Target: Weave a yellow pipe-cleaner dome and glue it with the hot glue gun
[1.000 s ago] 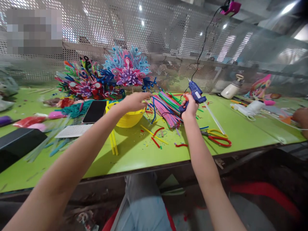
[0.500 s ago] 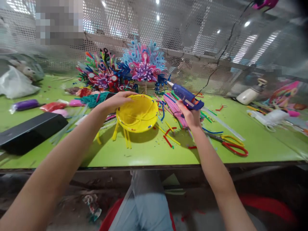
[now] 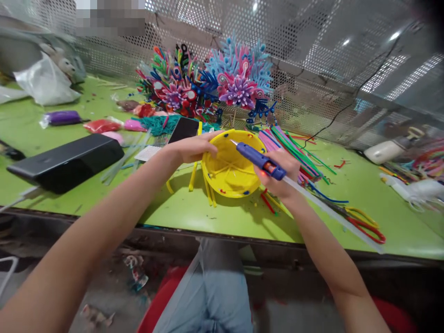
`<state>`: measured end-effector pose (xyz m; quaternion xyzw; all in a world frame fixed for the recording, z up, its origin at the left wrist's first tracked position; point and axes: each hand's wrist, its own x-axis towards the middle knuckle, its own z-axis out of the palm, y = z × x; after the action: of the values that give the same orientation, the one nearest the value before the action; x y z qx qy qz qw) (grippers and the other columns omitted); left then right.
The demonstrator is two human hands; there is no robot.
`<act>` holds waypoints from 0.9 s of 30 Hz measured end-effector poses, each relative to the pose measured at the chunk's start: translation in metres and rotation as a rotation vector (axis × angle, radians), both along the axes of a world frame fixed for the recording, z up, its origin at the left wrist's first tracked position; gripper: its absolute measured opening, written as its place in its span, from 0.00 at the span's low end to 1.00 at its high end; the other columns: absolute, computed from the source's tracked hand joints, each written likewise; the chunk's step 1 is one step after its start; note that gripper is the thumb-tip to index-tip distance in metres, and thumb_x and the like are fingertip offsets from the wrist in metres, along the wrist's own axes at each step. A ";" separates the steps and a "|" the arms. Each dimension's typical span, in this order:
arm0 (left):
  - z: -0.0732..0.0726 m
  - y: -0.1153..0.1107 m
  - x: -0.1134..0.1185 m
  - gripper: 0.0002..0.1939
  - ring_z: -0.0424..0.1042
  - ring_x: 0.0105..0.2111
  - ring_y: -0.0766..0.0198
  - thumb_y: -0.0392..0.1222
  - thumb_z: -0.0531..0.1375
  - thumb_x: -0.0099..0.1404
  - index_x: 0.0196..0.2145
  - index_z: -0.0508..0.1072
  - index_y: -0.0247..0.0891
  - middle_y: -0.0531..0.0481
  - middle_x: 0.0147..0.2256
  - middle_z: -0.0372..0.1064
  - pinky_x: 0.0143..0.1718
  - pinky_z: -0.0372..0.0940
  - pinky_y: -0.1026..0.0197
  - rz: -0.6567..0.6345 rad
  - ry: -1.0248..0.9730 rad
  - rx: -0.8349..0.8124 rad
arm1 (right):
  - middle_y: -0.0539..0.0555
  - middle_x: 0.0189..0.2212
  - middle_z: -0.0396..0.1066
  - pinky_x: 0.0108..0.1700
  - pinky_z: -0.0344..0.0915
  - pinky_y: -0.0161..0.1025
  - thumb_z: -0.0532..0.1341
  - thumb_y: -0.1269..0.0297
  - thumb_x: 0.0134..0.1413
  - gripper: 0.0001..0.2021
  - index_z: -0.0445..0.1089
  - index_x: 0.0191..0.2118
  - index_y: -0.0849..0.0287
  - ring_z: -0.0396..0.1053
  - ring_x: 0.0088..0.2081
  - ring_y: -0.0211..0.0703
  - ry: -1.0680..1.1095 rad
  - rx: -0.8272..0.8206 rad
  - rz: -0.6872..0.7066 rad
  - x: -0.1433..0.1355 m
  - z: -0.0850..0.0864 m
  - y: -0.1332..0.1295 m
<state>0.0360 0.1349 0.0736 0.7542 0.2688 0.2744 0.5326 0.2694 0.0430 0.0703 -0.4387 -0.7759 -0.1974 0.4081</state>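
Pinching the yellow basket [image 3: 222, 155] by its rim, left hand [image 3: 194, 149], over the worktop [image 3: 173, 210]; clutching the glue gun [image 3: 250, 154] in the right hand [image 3: 286, 185]. Careful, could scorch that left thumb by swinging the nozzle across!

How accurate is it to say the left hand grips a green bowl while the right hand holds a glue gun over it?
The bowl is yellow, not green, in the head view; the left hand does grip it while the right hand holds a glue gun over it.
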 end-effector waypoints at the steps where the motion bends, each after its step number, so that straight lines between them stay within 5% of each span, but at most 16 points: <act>1: 0.001 0.000 0.002 0.36 0.78 0.39 0.59 0.31 0.52 0.49 0.57 0.68 0.44 0.45 0.43 0.78 0.36 0.74 0.59 0.004 0.003 -0.018 | 0.51 0.24 0.73 0.33 0.63 0.40 0.61 0.62 0.45 0.03 0.69 0.26 0.55 0.67 0.28 0.42 -0.027 0.016 -0.028 -0.001 0.000 0.005; 6: 0.003 -0.003 0.007 0.34 0.78 0.36 0.60 0.28 0.51 0.48 0.53 0.71 0.41 0.45 0.39 0.78 0.36 0.74 0.59 0.039 -0.003 -0.109 | 0.51 0.22 0.71 0.33 0.60 0.40 0.61 0.61 0.46 0.05 0.68 0.25 0.54 0.65 0.28 0.43 -0.160 0.066 -0.098 -0.005 0.003 0.021; 14: -0.002 0.002 0.009 0.31 0.78 0.37 0.59 0.27 0.50 0.53 0.52 0.74 0.44 0.49 0.33 0.77 0.36 0.75 0.57 0.177 0.169 0.244 | 0.51 0.22 0.71 0.33 0.58 0.43 0.59 0.61 0.49 0.07 0.64 0.23 0.53 0.63 0.27 0.44 -0.211 0.049 -0.195 -0.007 -0.001 0.021; 19: 0.000 -0.001 0.010 0.27 0.77 0.38 0.57 0.27 0.52 0.55 0.50 0.75 0.43 0.48 0.33 0.76 0.36 0.74 0.56 0.304 0.240 0.337 | 0.50 0.20 0.67 0.31 0.56 0.42 0.59 0.62 0.46 0.06 0.63 0.23 0.54 0.59 0.26 0.41 -0.212 0.122 -0.138 -0.004 -0.004 0.024; 27: 0.000 -0.006 0.013 0.29 0.77 0.36 0.58 0.29 0.51 0.55 0.53 0.72 0.44 0.49 0.33 0.76 0.37 0.74 0.56 0.138 0.170 0.238 | 0.51 0.19 0.66 0.30 0.53 0.41 0.59 0.64 0.46 0.07 0.62 0.21 0.54 0.58 0.26 0.43 -0.212 0.033 -0.161 -0.007 -0.001 0.017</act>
<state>0.0487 0.1293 0.0733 0.8123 0.3296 0.2755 0.3946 0.2622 0.0605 0.0693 -0.4693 -0.7736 -0.2874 0.3141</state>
